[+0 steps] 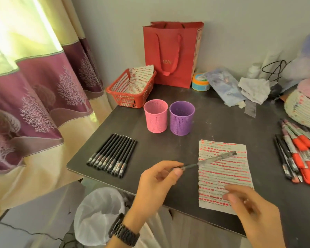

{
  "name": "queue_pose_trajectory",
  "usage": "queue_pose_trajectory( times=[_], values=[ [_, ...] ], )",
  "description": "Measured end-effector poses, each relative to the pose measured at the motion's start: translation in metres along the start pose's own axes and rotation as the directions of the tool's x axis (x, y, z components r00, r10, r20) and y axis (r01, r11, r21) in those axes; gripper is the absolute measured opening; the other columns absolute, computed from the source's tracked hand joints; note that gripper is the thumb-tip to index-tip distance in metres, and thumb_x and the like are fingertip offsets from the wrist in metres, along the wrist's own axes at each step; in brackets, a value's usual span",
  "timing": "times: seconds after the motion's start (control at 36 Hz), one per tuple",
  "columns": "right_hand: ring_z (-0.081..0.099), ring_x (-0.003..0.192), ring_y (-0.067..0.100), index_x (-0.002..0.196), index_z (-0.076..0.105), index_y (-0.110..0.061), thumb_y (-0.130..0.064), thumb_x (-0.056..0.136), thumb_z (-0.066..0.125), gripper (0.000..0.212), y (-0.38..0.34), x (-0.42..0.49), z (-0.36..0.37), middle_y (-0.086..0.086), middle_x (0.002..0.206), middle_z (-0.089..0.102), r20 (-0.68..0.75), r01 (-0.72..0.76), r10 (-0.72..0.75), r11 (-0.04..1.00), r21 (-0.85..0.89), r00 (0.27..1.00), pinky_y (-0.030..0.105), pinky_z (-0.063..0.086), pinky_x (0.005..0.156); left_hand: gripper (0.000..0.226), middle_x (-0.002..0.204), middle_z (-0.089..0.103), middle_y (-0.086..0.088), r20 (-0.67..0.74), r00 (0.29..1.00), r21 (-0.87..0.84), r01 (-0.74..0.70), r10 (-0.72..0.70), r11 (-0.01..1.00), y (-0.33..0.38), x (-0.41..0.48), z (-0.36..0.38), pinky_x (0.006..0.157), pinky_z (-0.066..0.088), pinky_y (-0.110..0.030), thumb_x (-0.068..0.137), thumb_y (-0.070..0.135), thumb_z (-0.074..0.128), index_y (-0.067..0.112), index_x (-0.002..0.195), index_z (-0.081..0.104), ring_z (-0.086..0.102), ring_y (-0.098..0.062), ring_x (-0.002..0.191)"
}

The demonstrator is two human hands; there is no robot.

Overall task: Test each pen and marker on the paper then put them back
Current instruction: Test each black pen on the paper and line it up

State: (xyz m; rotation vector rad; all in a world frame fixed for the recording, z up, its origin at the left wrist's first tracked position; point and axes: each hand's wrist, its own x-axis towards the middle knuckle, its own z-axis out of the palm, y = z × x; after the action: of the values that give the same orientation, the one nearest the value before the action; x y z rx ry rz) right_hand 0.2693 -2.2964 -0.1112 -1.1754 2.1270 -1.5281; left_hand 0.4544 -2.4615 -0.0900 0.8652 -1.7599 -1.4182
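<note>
hovering over the near right corner of the paper (pixel 227 169), the right hand (pixel 250 213) was blurred, its fingers bent inward; whether it held a cap or nothing at all could not be told. the left hand (pixel 157 179), with a dark watch (pixel 123 231) on its wrist, pinched the very end of a pen (pixel 215 160) between thumb and fingertips, just off the sheet's left edge.

that end-only pinch looked like the weak spot: with so little of the barrel held, the pen could swing or slip out, and a drop near the table (pixel 168 140) edge might send it down toward the lined bin (pixel 98 212) below. the sheet was also crowded with red and dark rows, so a fresh stroke might be hard to read as a test.

the pen was above the upper half of the paper, its long axis running from the left hand up and away to the right, with the thicker grey end farthest out. which end carried the tip was too blurred to say.

farther left, a tidy row of black pens (pixel 113 154) lay side by side; at the right edge a loose pile of red-capped markers (pixel 301 154) lay well apart from them, so a pen set down on the wrong side could get mixed up. beyond stood a pink cup (pixel 156 116) and a purple cup (pixel 182 118), touching or nearly so, then a red basket (pixel 115 90) holding another marked sheet, and a red paper bag (pixel 170 54) against the wall.
</note>
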Motion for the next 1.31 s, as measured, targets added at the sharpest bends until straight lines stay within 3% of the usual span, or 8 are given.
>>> queue_pose_trajectory(
  times=[0.14,0.19,0.28,0.36,0.47,0.69,0.97,1.31],
  values=[
    [0.061,0.072,0.009,0.086,0.069,-0.043,-0.030,0.073,0.077,0.021,-0.011,-0.001,0.012,-0.016,0.084,0.069,-0.041,0.017,-0.027,0.969,-0.248,0.999,0.009,0.045,0.065,0.013,0.095,0.076,0.012,-0.335,0.939,0.141,-0.036,0.082,0.989,0.010,0.009,-0.082,0.078,0.054,-0.019,0.091,0.031,0.074,0.041,0.098,0.076,0.069,-0.008,0.087],
    [0.066,0.077,0.012,0.087,0.069,-0.039,-0.037,0.069,0.074,0.019,-0.020,0.003,0.019,-0.009,0.092,0.075,0.018,0.022,-0.017,0.945,-0.327,1.000,0.015,0.051,0.072,0.012,0.094,0.075,0.016,-0.467,0.878,0.217,-0.001,0.104,0.976,0.010,0.017,-0.118,0.077,0.052,-0.021,0.091,0.033,0.073,0.043,0.097,0.075,0.067,-0.006,0.087],
    [0.071,0.078,0.030,0.092,0.074,-0.025,-0.028,0.064,0.084,0.030,-0.030,0.011,0.037,0.005,0.091,0.076,0.079,0.098,-0.069,0.874,-0.476,0.994,0.044,0.057,0.073,0.009,0.089,0.071,0.026,-0.604,0.789,0.324,0.114,0.112,0.939,0.001,0.028,-0.161,0.070,0.046,-0.020,0.092,0.038,0.070,0.047,0.092,0.072,0.063,0.006,0.084],
    [0.072,0.080,0.026,0.096,0.074,-0.023,-0.022,0.059,0.092,0.041,-0.048,0.015,0.058,-0.001,0.093,0.075,0.149,0.238,-0.187,0.807,-0.540,0.971,0.034,0.053,0.067,0.008,0.091,0.071,0.019,-0.663,0.739,0.438,0.248,0.124,0.864,-0.017,0.036,-0.190,0.069,0.043,-0.020,0.094,0.034,0.067,0.037,0.099,0.073,0.062,0.002,0.082],
    [0.064,0.108,0.016,0.115,0.069,-0.031,-0.036,0.079,0.080,0.038,-0.047,0.018,0.080,-0.011,0.122,0.067,0.296,0.310,-0.183,0.828,-0.468,0.937,0.029,0.051,0.083,0.015,0.091,0.068,0.010,-0.663,0.743,0.530,0.386,0.086,0.754,-0.044,0.036,-0.208,0.064,0.040,-0.021,0.095,0.033,0.064,0.026,0.105,0.074,0.062,-0.011,0.085],
    [0.039,0.135,0.011,0.129,0.061,-0.028,-0.043,0.091,0.065,0.042,-0.036,0.008,0.123,-0.008,0.146,0.047,0.420,0.380,-0.223,0.861,-0.339,0.880,0.024,0.045,0.097,0.023,0.099,0.072,0.003,-0.635,0.772,0.539,0.436,0.008,0.721,-0.059,0.029,-0.205,0.087,0.056,-0.043,0.095,0.030,0.057,0.036,0.111,0.073,0.066,-0.020,0.094],
    [0.042,0.137,0.008,0.125,0.063,-0.031,-0.055,0.092,0.048,0.044,-0.025,0.003,0.129,-0.013,0.145,0.052,0.408,0.412,-0.250,0.828,-0.380,0.878,0.024,0.054,0.088,0.021,0.097,0.074,0.006,-0.650,0.760,0.504,0.444,-0.014,0.741,-0.058,0.027,-0.201,0.080,0.053,-0.031,0.093,0.023,0.061,0.031,0.101,0.078,0.064,-0.010,0.090],
    [0.036,0.141,0.007,0.129,0.060,-0.033,-0.055,0.095,0.048,0.043,-0.024,0.005,0.128,-0.015,0.147,0.048,0.428,0.394,-0.225,0.844,-0.363,0.875,0.024,0.047,0.098,0.017,0.092,0.070,0.018,-0.607,0.793,0.536,0.459,-0.054,0.709,-0.055,0.024,-0.202,0.067,0.042,-0.019,0.091,0.030,0.061,0.040,0.096,0.074,0.059,0.003,0.086]
  ],
)
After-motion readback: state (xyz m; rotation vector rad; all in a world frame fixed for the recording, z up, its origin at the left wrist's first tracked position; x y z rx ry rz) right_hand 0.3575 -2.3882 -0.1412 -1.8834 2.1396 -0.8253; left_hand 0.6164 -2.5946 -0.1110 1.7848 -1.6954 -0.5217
